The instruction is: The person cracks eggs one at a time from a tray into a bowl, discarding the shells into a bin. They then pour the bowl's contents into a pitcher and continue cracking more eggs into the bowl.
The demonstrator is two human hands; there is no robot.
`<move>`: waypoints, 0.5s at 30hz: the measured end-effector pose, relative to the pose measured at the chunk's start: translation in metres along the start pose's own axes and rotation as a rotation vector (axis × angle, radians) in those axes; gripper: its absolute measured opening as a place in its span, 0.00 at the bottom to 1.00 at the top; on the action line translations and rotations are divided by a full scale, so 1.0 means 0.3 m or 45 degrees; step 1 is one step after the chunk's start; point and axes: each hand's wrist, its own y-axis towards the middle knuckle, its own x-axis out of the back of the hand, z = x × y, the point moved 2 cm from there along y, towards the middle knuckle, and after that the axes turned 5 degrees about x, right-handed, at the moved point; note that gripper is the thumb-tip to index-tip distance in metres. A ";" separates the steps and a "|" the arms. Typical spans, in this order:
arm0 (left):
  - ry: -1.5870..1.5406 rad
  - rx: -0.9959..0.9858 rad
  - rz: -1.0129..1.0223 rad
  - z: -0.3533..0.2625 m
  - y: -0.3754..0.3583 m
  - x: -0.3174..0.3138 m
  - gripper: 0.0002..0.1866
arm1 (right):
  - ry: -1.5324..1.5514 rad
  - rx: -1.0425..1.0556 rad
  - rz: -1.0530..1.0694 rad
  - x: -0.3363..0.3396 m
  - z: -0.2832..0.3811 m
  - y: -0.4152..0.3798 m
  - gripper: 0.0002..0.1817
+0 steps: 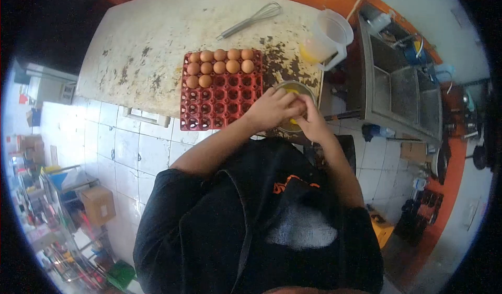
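My left hand [274,108] and my right hand [312,121] meet over a round metal bowl [306,87] near the table's right front corner. Their fingers are curled together, and whatever lies between them is hidden. Yellow liquid [293,91] shows in the bowl around my fingers. Left of the bowl lies a red egg tray [226,108]. Brown eggs [219,54] fill its two far rows, and a pair sits at the left of the third row. The nearer cups hold none.
A translucent pitcher [329,35] with yellow contents stands at the table's right edge. Toward the back lies a whisk [251,20]. The worn table [141,48] extends left. A metal sink unit [389,95] is to the right, and cardboard boxes [98,205] are at lower left.
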 end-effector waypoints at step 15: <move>0.312 1.465 -0.335 0.484 -0.428 0.044 0.37 | -0.734 -0.971 -0.489 0.323 -0.199 -0.523 0.39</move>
